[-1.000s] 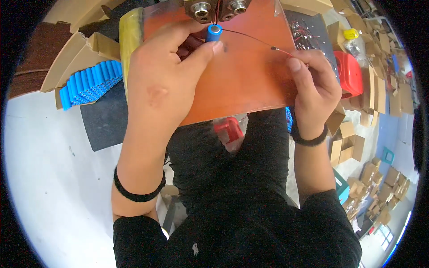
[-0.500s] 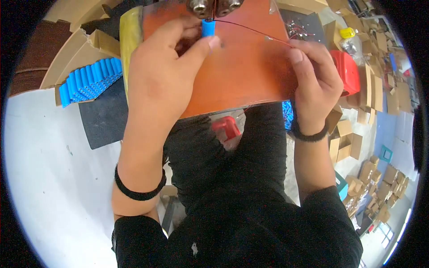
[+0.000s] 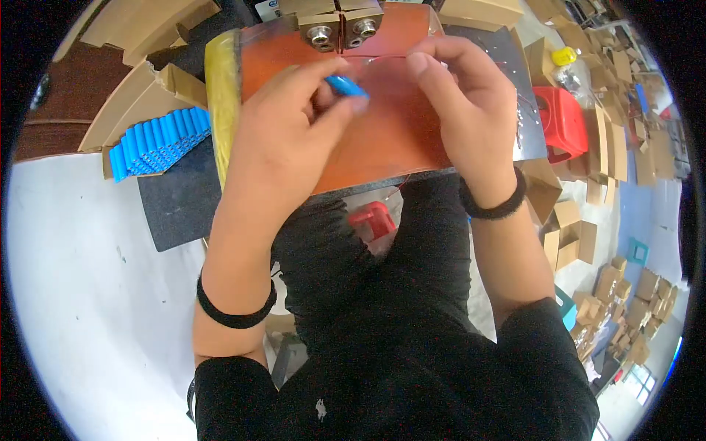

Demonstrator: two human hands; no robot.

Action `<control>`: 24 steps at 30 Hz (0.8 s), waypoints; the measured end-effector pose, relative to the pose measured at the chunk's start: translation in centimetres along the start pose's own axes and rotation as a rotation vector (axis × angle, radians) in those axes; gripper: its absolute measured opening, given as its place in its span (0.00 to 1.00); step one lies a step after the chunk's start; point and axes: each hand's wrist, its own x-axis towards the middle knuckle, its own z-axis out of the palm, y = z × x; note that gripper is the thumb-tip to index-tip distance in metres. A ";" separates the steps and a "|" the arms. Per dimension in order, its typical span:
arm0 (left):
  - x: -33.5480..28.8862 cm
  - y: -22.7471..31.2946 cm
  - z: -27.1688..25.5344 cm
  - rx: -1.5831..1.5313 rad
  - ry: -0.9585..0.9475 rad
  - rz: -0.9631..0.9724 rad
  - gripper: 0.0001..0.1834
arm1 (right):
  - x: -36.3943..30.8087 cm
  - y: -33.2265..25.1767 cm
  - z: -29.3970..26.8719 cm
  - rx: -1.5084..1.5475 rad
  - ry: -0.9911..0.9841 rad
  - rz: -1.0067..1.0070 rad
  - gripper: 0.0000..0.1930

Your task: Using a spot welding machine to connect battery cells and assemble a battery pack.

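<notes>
Between the thumb and fingers of my left hand [image 3: 283, 132] is a blue cylindrical battery cell [image 3: 346, 86], tilted with one end toward the lower right. It is just below the machine's two thin prongs and apart from them. My right hand [image 3: 474, 110] pinches a thin dark red wire [image 3: 379, 56], which runs left toward the cell. Motion blur and my left fingers hide where the wire meets the cell. Both hands are above the orange mat [image 3: 390, 147]. The machine head [image 3: 341, 28], with round metal knobs, stands at the mat's far edge.
Rows of blue cells [image 3: 158, 143] lie in an opened cardboard box on the left. Loose wires with small pale ends [image 3: 521, 117] lie on the dark board at the right, beside a red plastic stool [image 3: 562, 125]. Yellow wrapping [image 3: 222, 95] covers the mat's left edge. Cardboard boxes [image 3: 570, 235] crowd the right.
The cell has come away from under the machine's prongs, toward me, and has turned from upright to tilted. My right hand has moved left, nearer the cell, with the wire.
</notes>
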 end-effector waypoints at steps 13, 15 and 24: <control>0.0 0.4 -1.4 0.571 0.029 0.347 0.13 | 0.5 0.2 0.5 -0.046 -0.088 0.088 0.08; -0.2 0.7 -1.6 0.444 0.135 0.299 0.12 | 0.6 0.8 0.6 -0.001 -0.044 0.061 0.09; 1.8 -0.9 -1.0 0.380 0.130 0.340 0.12 | 0.9 0.6 0.6 -0.034 -0.091 0.048 0.09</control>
